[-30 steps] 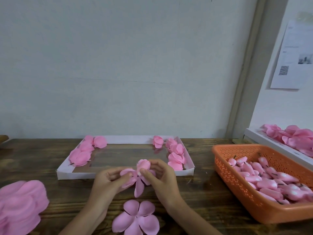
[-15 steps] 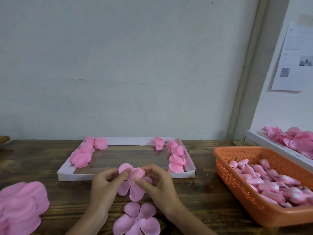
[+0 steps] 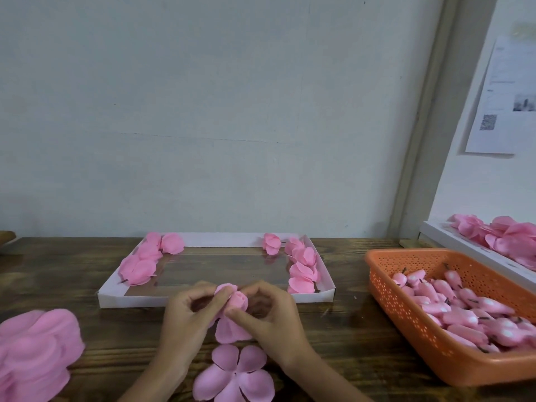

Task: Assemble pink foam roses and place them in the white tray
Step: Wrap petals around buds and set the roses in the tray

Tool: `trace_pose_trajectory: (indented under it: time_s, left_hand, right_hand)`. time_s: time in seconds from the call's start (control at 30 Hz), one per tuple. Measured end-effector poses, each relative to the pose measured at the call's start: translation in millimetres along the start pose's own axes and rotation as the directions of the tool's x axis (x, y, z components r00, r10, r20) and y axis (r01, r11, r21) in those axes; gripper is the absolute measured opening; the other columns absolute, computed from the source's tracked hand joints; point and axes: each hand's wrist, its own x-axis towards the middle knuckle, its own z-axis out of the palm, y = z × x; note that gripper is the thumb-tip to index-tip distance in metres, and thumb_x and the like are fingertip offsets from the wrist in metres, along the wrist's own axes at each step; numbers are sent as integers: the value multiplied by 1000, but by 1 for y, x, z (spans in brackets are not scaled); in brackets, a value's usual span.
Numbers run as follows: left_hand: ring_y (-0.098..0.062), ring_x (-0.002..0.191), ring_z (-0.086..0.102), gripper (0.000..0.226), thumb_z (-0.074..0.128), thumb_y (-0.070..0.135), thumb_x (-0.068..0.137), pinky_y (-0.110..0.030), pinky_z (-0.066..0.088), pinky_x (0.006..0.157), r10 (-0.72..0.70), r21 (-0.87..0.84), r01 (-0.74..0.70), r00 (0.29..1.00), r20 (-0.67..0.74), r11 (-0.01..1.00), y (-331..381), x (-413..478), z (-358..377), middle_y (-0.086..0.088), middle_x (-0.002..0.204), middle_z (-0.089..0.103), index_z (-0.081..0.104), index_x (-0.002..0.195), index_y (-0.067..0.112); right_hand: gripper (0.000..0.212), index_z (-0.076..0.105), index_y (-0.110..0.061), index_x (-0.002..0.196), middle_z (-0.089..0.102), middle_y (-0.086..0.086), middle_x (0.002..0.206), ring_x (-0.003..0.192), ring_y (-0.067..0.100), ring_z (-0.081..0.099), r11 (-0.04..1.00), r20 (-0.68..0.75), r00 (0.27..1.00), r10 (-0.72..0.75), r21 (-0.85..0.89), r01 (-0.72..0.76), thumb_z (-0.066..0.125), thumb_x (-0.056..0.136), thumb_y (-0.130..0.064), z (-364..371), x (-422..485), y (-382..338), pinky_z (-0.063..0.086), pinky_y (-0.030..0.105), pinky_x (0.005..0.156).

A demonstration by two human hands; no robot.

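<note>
Pinching one pink foam rose (image 3: 238, 300) together, the left hand (image 3: 185, 318) and right hand (image 3: 276, 318) are holding it by the white tray (image 3: 130, 300) (a flat petal piece (image 3: 233, 378) is lying nearer).

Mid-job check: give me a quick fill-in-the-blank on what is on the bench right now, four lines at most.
1. The left hand and the right hand pinch one half-made rose just in front of the ____ tray.
2. The buds with dark stems lie in the ____ basket.
3. The flat petal piece near the wrists has ____ petals.
4. The paper sheet hangs on the wall at the ____ of the view.
Missing words: white; orange; five; right.
</note>
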Motion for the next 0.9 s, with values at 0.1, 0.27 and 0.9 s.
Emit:
trace_pose_trajectory:
  time_s: [0.1,0.27,0.9]
  left_hand:
    - [-7,66,62,14,74,20,86,-17,47,61,81,47,-83,996,43,995,1,2,-2,-3,71,68,84,81,13]
    - [-20,84,74,10,75,18,87,-26,57,76,100,60,-108,988,120,992,2,4,-7,-10,88,77,84,89,13]
    - [-28,82,77,11,84,5,80,-40,59,84,-312,-165,293,945,-102,942,-16,7,-10,-15,92,80,83,89,11]
  right_hand:
    - [18,72,-20,91,80,8,87,85,31,78,998,-6,1000,19,58,-18,87,82,-19,0,-1,1,62,46,76]
    - [49,68,-31,121,79,7,102,96,28,77,988,-32,998,55,143,-50,90,78,-20,-3,3,3,62,47,87]
    - [10,82,-22,94,81,4,99,93,18,77,996,47,999,-6,88,2,82,87,-14,-14,7,-5,60,27,79]
